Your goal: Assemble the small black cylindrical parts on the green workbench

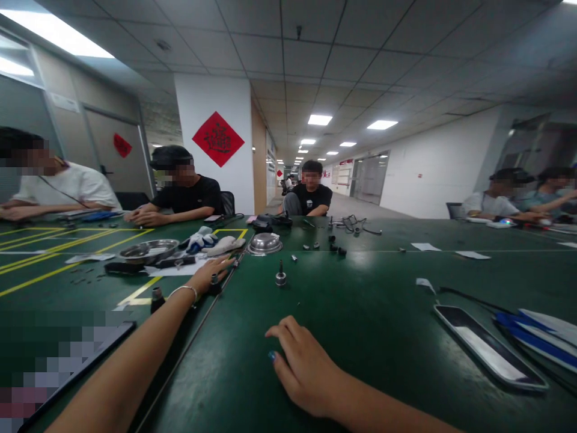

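Note:
My left hand reaches forward over the green table, fingers stretched out, beside a white sheet and a thin seam or rod along the tabletop. A small black part with a metal top stands next to its wrist, and a similar black part stands left of the forearm. My right hand rests low in the middle, thumb and index finger apart, with nothing visible between them. Ahead of it stands a round metal piece with a dark stem. A small metal cylinder lies farther off.
A steel dish, work gloves and an upturned shiny metal bowl lie beyond my left hand. Several black fittings are scattered ahead. A phone with a cable lies at right. Several people sit around the table.

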Available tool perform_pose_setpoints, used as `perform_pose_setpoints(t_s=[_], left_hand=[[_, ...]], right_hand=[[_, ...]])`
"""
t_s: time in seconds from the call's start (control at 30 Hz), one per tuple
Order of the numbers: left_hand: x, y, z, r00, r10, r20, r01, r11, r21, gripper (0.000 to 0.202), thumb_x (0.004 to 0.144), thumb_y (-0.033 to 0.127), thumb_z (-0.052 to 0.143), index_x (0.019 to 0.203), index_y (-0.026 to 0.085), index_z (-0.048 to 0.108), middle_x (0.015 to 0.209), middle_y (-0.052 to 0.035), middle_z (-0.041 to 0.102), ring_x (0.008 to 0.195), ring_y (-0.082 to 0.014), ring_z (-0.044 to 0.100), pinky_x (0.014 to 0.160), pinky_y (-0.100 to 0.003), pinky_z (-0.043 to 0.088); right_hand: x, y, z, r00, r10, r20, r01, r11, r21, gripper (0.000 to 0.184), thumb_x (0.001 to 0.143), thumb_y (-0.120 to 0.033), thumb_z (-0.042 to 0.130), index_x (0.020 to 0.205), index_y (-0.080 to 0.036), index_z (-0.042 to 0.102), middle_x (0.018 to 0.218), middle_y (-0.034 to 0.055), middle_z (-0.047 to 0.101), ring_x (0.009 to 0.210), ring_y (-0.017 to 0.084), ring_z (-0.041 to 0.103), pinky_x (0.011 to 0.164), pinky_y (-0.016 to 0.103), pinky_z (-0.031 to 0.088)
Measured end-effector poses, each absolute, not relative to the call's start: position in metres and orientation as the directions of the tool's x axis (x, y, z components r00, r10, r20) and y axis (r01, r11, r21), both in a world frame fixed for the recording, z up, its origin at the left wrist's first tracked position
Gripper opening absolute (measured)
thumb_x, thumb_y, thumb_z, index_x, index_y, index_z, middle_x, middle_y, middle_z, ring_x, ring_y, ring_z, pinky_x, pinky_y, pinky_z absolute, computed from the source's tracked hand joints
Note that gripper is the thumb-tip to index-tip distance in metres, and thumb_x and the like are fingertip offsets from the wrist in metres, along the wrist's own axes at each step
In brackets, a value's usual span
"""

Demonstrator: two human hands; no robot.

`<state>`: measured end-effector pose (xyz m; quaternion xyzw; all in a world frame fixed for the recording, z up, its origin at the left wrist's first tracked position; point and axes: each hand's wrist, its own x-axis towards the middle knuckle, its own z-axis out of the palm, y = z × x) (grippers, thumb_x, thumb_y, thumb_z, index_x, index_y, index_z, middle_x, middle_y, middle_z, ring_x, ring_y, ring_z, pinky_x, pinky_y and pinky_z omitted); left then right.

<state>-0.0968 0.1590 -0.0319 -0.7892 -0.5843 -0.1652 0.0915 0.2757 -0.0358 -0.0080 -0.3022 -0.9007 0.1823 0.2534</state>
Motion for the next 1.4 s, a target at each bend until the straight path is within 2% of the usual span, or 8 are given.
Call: perform_pose_setpoints(t_s=[0.23,0.47,0.67,0.87,1.0,1.17,1.27,1.4], left_hand=[[-0.095,0.169,-0.028,0.325,0.899,0.293,0.942,-0.337,-0.01,0.044,0.082,0.024,0.04,0.122,0.025,0.059,0.138,-0.0059,0.05,0.113,-0.0295,0.054,0.099,-0.044,0.039],[-0.086,0.157,-0.019,0.307,0.899,0.312,0.949,-0.312,-0.035,0.031,0.081,0.026,0.04,0.101,0.021,0.063,0.103,-0.0075,0.067,0.096,-0.0262,0.061,0.091,-0.039,0.044],[-0.077,0.142,-0.014,0.187,0.926,0.329,0.982,-0.185,-0.035,0.025,0.085,0.03,0.039,0.085,0.018,0.061,0.088,-0.0113,0.067,0.086,-0.0279,0.062,0.082,-0.037,0.046],[-0.069,0.108,-0.007,0.016,0.943,0.333,0.999,-0.003,-0.04,0.033,0.082,0.008,0.036,0.11,0.011,0.054,0.099,-0.0153,0.065,0.089,-0.025,0.063,0.08,-0.034,0.046],[-0.059,0.077,-0.002,-0.045,0.95,0.309,0.996,0.068,-0.064,0.025,0.082,0.008,0.038,0.092,0.011,0.06,0.092,-0.0165,0.064,0.085,-0.027,0.063,0.078,-0.037,0.046],[-0.039,0.038,-0.005,-0.104,0.938,0.332,0.993,0.115,-0.014,0.027,0.084,0.009,0.033,0.087,0.006,0.06,0.09,-0.0228,0.061,0.087,-0.0336,0.061,0.078,-0.045,0.045],[-0.012,0.019,-0.012,-0.083,0.935,0.346,0.996,0.068,0.056,0.025,0.083,0.01,0.034,0.086,0.011,0.06,0.088,-0.0185,0.062,0.085,-0.0321,0.06,0.078,-0.046,0.045],[0.053,-0.002,-0.027,0.102,0.924,0.368,0.971,-0.172,0.163,0.022,0.087,0.017,0.037,0.091,0.019,0.058,0.092,-0.0109,0.062,0.09,-0.0245,0.06,0.082,-0.037,0.048]], right_hand=[[0.275,-0.034,-0.005,-0.677,0.652,0.341,0.459,0.737,-0.496,0.036,0.087,-0.016,0.048,0.123,-0.02,0.044,0.116,0.0086,0.048,0.101,0.022,0.051,0.089,0.036,0.041],[0.274,-0.033,-0.008,-0.675,0.65,0.349,0.467,0.743,-0.48,0.037,0.087,-0.017,0.049,0.124,-0.019,0.044,0.115,0.0086,0.048,0.1,0.021,0.05,0.09,0.035,0.041],[0.276,-0.031,-0.01,-0.685,0.637,0.353,0.444,0.749,-0.491,0.041,0.084,-0.014,0.049,0.124,-0.021,0.043,0.114,0.0074,0.047,0.1,0.021,0.051,0.09,0.033,0.04],[0.275,-0.028,-0.014,-0.678,0.63,0.379,0.43,0.758,-0.491,0.04,0.084,-0.012,0.048,0.123,-0.019,0.044,0.113,0.0079,0.046,0.098,0.02,0.051,0.089,0.033,0.041],[0.275,-0.027,-0.016,-0.682,0.611,0.402,0.413,0.775,-0.478,0.039,0.083,-0.012,0.048,0.121,-0.017,0.046,0.112,0.0088,0.047,0.099,0.02,0.051,0.089,0.033,0.041],[0.275,-0.027,-0.015,-0.683,0.61,0.402,0.416,0.777,-0.473,0.038,0.082,-0.012,0.049,0.12,-0.018,0.048,0.111,0.0082,0.048,0.1,0.021,0.051,0.089,0.034,0.04],[0.275,-0.027,-0.016,-0.682,0.61,0.404,0.423,0.779,-0.462,0.038,0.082,-0.013,0.049,0.12,-0.019,0.048,0.11,0.0085,0.048,0.098,0.022,0.052,0.088,0.034,0.041],[0.273,-0.026,-0.019,-0.664,0.601,0.445,0.416,0.791,-0.448,0.037,0.081,-0.013,0.049,0.118,-0.018,0.046,0.111,0.0092,0.048,0.101,0.023,0.051,0.089,0.036,0.041]])
